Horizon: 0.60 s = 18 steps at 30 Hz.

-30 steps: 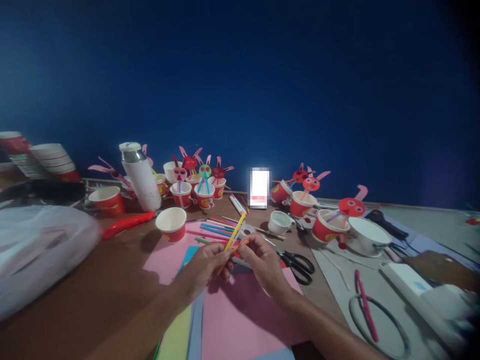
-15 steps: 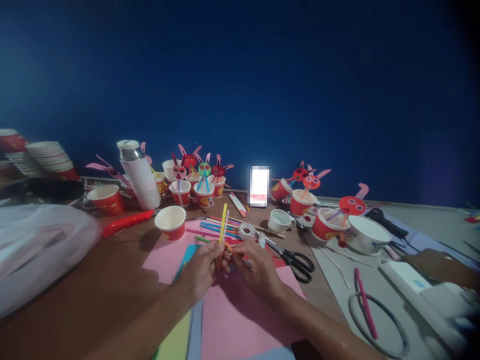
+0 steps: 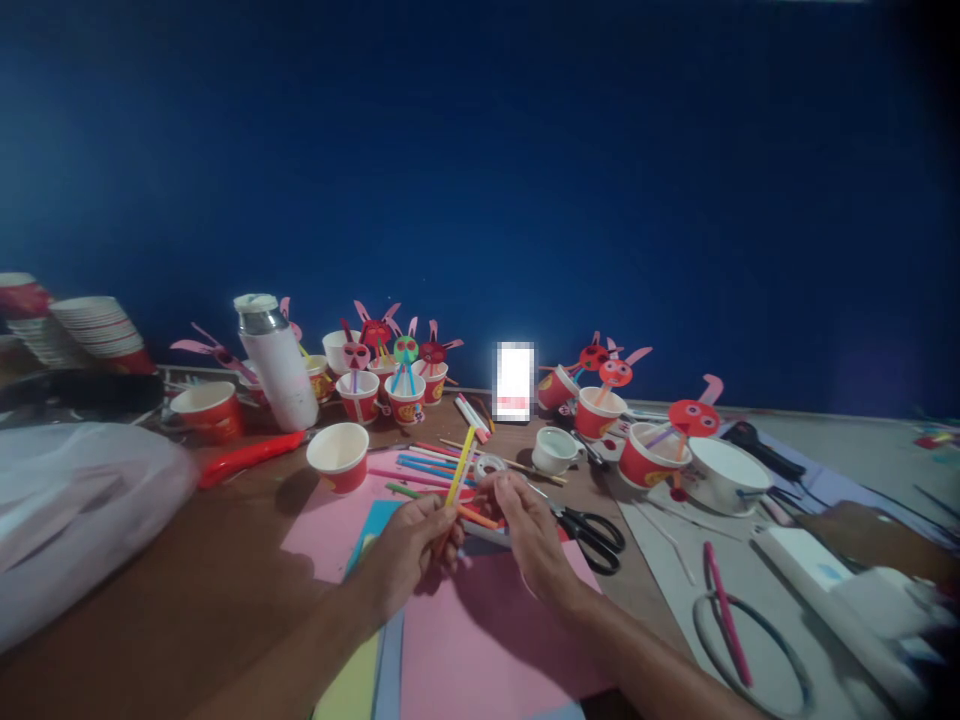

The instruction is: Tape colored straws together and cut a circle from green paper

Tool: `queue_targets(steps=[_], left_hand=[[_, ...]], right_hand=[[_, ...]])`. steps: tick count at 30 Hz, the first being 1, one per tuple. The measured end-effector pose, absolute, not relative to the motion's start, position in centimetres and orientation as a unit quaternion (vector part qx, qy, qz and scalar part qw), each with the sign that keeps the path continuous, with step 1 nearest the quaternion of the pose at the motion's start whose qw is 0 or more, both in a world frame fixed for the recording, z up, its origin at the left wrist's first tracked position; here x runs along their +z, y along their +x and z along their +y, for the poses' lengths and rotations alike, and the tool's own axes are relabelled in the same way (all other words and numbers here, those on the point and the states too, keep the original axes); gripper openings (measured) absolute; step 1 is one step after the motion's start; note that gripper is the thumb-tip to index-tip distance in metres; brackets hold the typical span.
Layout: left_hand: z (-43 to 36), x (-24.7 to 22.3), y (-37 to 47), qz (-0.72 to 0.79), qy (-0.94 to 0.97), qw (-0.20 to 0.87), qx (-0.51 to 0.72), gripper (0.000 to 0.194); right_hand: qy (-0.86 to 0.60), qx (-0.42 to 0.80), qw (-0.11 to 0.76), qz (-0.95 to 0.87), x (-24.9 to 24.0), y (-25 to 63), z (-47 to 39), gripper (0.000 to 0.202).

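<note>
My left hand point(image 3: 420, 545) pinches a yellow strip point(image 3: 460, 470) that points up and away. From the same fingers an orange strip point(image 3: 478, 516) sticks out to the right, and a pale, thin strip stands beside the yellow one. Just past the orange strip's end, my right hand point(image 3: 529, 535) is raised with its fingers loosely extended and no thing visible in them. Under both hands lies pink paper point(image 3: 480, 640). Coloured sticks point(image 3: 427, 465), a white tape roll point(image 3: 491, 466) and black-handled scissors point(image 3: 596, 535) lie beyond.
Several red paper cups with rabbit-faced paper figures point(image 3: 405, 350) stand along the back. A plain paper cup point(image 3: 337, 460), a white flask point(image 3: 279, 370), a small white cup point(image 3: 555, 450) and a bright screen point(image 3: 514, 382) are nearby. A plastic bag point(image 3: 90, 520) lies left; a power strip point(image 3: 825, 590) lies right.
My right hand has come off the orange strip and opened, moving slightly right. The strips in my left hand now lean further right. The whole view has shifted slightly.
</note>
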<state>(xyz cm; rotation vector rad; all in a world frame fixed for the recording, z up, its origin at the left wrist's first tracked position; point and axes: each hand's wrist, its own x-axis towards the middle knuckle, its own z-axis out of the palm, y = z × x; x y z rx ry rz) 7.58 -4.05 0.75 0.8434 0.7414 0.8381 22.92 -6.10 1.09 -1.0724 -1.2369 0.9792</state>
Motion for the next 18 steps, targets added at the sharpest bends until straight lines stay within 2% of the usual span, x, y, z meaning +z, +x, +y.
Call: queue_targets(steps=[7,18], left_hand=[[-4.5,1.2,7.3,0.318,0.372,0.823,0.288,0.022],[-4.6,1.4,7.1,0.299,0.369,0.835,0.276,0.019]], right_hand=[[-0.369,0.604,0.544,-0.451,-0.1,23.0,-5.3,0.026],[-0.293,0.641,0.532,-0.47,0.1,23.2,-5.6,0.022]])
